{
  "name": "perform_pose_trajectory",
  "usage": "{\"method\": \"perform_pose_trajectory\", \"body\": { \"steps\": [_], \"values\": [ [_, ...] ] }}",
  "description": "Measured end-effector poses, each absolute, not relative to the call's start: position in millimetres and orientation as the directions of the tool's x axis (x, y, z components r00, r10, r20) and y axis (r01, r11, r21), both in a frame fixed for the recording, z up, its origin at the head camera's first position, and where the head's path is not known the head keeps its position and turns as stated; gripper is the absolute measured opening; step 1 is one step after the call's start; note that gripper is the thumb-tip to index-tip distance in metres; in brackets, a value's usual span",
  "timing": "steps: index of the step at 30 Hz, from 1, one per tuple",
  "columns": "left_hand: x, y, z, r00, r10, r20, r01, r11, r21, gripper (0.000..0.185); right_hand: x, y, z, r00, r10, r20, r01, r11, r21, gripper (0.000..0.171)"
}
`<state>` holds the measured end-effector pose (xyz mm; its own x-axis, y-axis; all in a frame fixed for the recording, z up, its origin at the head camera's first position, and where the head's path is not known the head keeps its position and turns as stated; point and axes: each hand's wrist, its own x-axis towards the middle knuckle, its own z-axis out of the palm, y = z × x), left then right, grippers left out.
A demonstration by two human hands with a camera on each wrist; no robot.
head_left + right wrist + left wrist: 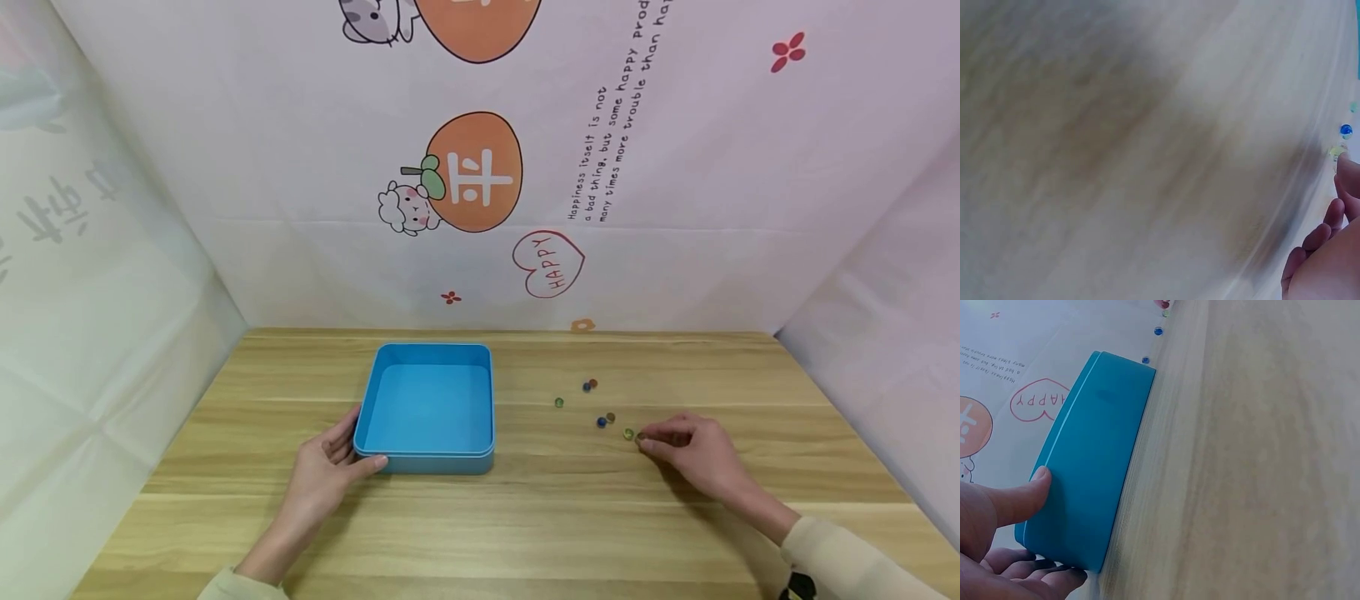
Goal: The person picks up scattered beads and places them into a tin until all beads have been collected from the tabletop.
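A square blue tray (431,360) with nothing in it sits on the wooden table (525,517). My left hand (337,458) grips its near left corner, thumb on the front wall and fingers round the left side. The left wrist view shows the thumb (1019,497) pressed on the tray wall (1091,462). Several small glass marbles (601,422) lie scattered right of the tray. My right hand (678,446) rests on the table with curled fingers, pinching a dark marble (640,437) at its fingertips. A yellow-green marble (1335,152) and a blue one (1346,130) lie just past the fingers (1335,215).
A printed cloth backdrop (480,175) closes off the back and both sides of the table. Bare wood stretches in front of the tray and between my hands. More marbles (1158,330) show beyond the tray's far corner.
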<state>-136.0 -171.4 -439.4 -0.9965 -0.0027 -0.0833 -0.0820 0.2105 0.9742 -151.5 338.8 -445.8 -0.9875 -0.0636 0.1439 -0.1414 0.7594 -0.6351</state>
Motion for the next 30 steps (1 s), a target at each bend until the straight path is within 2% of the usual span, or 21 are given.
{"method": "perform_pose_trajectory", "body": {
  "steps": [10, 23, 30],
  "values": [
    [-135.5, -171.1, -437.8, -0.996, -0.004, -0.084, -0.083, 0.205, 0.975, 0.091, -151.2, 328.0, -425.3, -1.0, 0.009, -0.023, 0.023, 0.643, -0.765, 0.035],
    [-134.4, -172.4, -438.3, -0.996, -0.005, -0.084, -0.083, 0.195, 0.977, 0.091, -165.2, 297.2, -390.2, -0.996, -0.068, -0.063, 0.012, 0.575, -0.818, 0.04],
    [-133.8, -173.1, -438.6, -0.998, -0.008, -0.067, -0.068, 0.182, 0.981, 0.089, -177.1, 274.5, -378.1, -0.992, -0.113, -0.056, -0.017, 0.558, -0.829, 0.035]
  ]
}}
